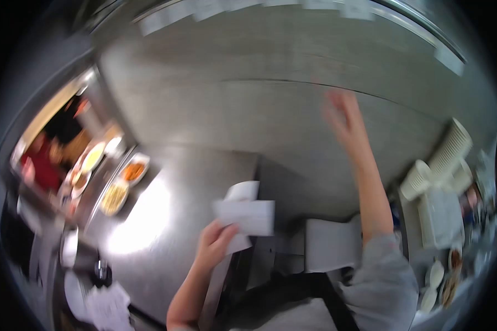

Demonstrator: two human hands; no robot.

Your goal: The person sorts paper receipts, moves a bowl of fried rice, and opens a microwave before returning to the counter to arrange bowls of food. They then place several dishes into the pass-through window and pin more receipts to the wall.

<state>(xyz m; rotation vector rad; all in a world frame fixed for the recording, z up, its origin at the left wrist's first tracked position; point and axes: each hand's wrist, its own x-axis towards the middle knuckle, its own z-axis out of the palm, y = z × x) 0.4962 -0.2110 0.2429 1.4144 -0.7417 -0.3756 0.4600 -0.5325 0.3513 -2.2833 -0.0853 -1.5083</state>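
Observation:
My left hand (214, 244) is closed, thumb on top, around several white paper slips (253, 216) that fan out over the edge of the steel counter (176, 165). My right hand (342, 116) is stretched far forward in front of the grey wall (248, 116). Motion smears its fingers, so I cannot tell whether they hold anything. Above it, more white slips (359, 9) hang in a row from a metal rail (414, 25).
A bowl of pale food (114, 198) and a dish of orange food (133, 171) stand on the counter's left. Beyond an opening is a person in red (44, 163). Stacked cups (450, 149) and a white container (440, 218) occupy the right side. Printed papers (109, 306) lie lower left.

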